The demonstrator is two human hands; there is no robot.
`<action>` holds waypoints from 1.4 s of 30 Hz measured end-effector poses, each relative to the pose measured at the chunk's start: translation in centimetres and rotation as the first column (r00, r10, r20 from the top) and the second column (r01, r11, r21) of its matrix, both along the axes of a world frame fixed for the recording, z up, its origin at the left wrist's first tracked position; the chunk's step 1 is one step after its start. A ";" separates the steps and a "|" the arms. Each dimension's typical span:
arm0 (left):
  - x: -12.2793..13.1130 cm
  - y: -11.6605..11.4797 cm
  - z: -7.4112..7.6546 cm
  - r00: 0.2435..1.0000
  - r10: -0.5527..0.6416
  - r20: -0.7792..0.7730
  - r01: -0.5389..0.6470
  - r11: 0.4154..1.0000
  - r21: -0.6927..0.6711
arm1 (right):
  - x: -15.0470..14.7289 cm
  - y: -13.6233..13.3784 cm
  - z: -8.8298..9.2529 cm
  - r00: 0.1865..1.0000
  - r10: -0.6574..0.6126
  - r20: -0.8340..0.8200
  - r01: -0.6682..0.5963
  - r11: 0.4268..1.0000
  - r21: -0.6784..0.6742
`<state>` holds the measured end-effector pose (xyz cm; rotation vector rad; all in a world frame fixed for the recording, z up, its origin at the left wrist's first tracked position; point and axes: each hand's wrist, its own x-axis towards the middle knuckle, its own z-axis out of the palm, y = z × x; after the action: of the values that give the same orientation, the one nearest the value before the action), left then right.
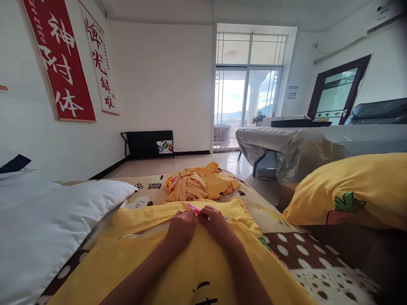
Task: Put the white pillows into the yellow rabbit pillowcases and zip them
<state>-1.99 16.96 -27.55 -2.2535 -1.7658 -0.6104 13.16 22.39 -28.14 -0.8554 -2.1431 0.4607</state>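
- Your yellow cover (197, 252) looks light, limp and soft, likely to fold and wrinkle rather than slip; the edge of its slit (143, 231) should be the easiest place to pinch.
- It lies spread on the patterned blanket (291, 250), directly beneath your left hand (182, 225) and right hand (213, 218), running back toward you.
- Your left grip looks narrow, on cloth at the slit; your right grip pinches the pink strip (192, 207), fingertips partly hidden.
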 end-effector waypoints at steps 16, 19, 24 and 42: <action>-3.0 -0.8 3.1 0.924 0.204 0.324 -0.165 0.976 -0.145 | 1.2 0.4 0.5 0.999 0.012 0.034 -0.016 0.991 0.129; -5.5 -1.8 2.8 0.911 0.166 0.378 -0.124 0.983 -0.134 | 1.2 0.4 0.4 0.998 0.009 0.055 -0.016 0.991 0.131; -7.7 -3.3 2.1 0.884 0.090 0.459 -0.039 0.992 -0.119 | 1.0 0.1 0.4 0.996 -0.002 0.087 -0.008 0.993 0.117; -7.2 -3.9 -2.1 0.951 0.052 0.306 -0.126 0.966 0.227 | -10.8 -1.3 0.7 0.966 -0.094 0.239 0.076 0.994 0.085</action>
<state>-9.19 13.01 -29.67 -1.9850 -1.7941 -1.1318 2.40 21.05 -27.40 -1.0000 -2.3184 0.2395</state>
